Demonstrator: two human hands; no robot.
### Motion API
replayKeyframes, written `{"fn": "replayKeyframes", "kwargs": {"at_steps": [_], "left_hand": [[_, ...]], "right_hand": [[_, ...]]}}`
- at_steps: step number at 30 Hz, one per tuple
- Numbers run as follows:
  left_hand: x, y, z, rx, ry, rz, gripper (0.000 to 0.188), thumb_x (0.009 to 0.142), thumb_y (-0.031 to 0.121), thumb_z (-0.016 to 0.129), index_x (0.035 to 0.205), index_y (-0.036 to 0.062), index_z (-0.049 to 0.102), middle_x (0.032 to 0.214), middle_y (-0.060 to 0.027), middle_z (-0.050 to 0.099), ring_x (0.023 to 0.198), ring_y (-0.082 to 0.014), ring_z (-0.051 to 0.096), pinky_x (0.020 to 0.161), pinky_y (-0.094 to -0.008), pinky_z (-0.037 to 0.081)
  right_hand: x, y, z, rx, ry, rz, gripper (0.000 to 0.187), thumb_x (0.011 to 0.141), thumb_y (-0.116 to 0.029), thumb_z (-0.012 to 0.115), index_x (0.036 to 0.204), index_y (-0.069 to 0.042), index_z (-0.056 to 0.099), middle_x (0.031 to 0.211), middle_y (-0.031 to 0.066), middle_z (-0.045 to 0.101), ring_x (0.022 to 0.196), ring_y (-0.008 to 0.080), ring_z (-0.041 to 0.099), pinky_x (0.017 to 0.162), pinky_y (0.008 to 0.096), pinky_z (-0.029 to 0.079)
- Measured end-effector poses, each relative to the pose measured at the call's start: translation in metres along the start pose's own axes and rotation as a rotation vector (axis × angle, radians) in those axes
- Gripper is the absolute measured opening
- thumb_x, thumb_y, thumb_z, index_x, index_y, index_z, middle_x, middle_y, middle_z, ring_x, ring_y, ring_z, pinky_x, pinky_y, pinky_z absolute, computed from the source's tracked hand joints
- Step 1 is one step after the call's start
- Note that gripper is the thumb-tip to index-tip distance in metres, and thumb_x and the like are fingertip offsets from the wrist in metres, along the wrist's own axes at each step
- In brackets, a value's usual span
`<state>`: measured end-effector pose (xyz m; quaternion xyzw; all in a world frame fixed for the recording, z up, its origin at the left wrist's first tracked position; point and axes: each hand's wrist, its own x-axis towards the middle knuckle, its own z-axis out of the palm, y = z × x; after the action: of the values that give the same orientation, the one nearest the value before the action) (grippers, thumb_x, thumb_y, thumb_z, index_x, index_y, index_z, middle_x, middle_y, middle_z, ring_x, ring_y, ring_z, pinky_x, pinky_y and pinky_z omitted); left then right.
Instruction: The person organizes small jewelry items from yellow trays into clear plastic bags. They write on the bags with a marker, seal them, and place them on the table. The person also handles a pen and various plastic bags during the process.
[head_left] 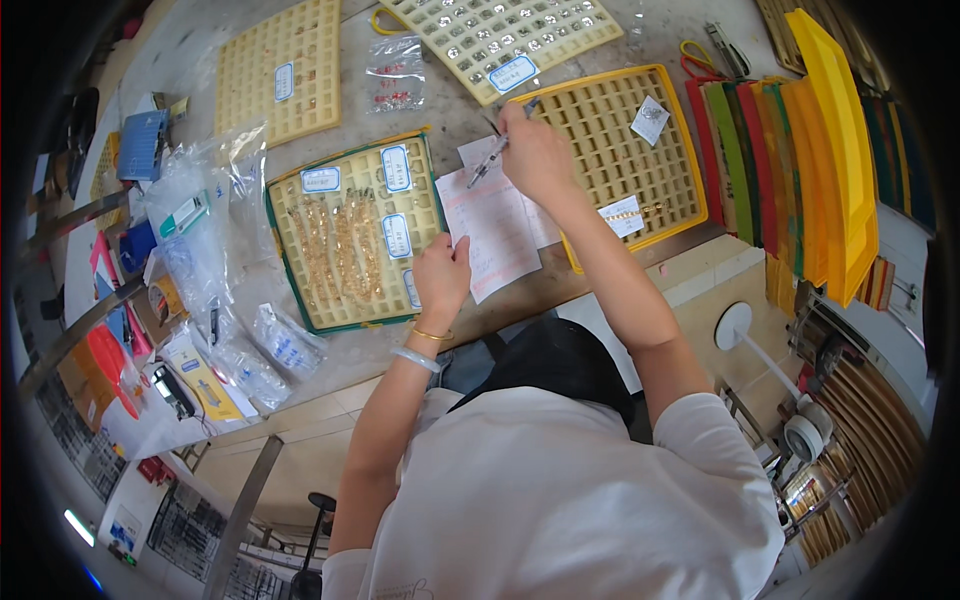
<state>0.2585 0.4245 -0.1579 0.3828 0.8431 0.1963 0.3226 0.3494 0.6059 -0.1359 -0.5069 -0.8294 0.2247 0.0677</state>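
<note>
A slim pen (487,163) is gripped in my right hand (537,155), its tip slanting down to the left over the upper part of a written sheet of paper (487,235). My left hand (442,275) is closed at the paper's left edge, thumb on the sheet; its other fingers are partly hidden. Left of that hand lies a green-edged tray (318,240) with gold-coloured chain-like pieces and several white labels. To the right, partly under my right forearm, is a yellow-rimmed compartment tray (610,110) with small pieces in some cells.
Two more cream trays (275,60) (510,35) lie at the back, with a clear bag (396,72) between them. Plastic bags (225,260) cover the left side. A row of coloured trays (800,160) stands at right, near red-handled scissors (697,58).
</note>
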Motion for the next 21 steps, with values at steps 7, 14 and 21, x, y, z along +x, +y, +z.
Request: {"fn": "replayKeyframes", "kwargs": {"at_steps": [7,14,21], "left_hand": [[0.01,0.01,0.004,0.049,0.01,0.039,0.027,0.081,0.025,0.062,0.071,0.0008,0.054,0.062,-0.0195,0.058,0.06,-0.038,0.058,0.054,-0.0443,0.045],[-0.011,0.005,-0.008,-0.013,0.008,0.071,0.026,0.083,0.027,0.059,0.096,0.0042,0.056,0.072,-0.0154,0.064,0.061,-0.0349,0.06,0.056,-0.0446,0.047],[-0.083,-0.116,-0.106,-0.306,0.511,-0.197,0.015,0.085,0.016,0.057,0.094,0.0051,0.062,0.078,-0.011,0.065,0.065,-0.0182,0.065,0.057,-0.029,0.051]], "right_hand": [[-0.01,0.015,-0.001,0.356,-0.315,-0.001,0.015,0.069,-0.002,0.055,0.084,-0.005,0.053,0.076,0.0174,0.061,0.073,0.0335,0.06,0.063,0.0427,0.044],[-0.033,0.021,0.019,0.465,0.017,0.053,0.018,0.082,-0.013,0.062,0.094,-0.003,0.055,0.077,0.0132,0.061,0.072,0.0254,0.061,0.061,0.0366,0.047],[-0.076,-0.039,-0.004,0.483,-0.318,-0.125,0.022,0.079,-0.007,0.065,0.082,-0.005,0.044,0.068,0.0053,0.052,0.061,0.0136,0.05,0.055,0.0272,0.043]]}}
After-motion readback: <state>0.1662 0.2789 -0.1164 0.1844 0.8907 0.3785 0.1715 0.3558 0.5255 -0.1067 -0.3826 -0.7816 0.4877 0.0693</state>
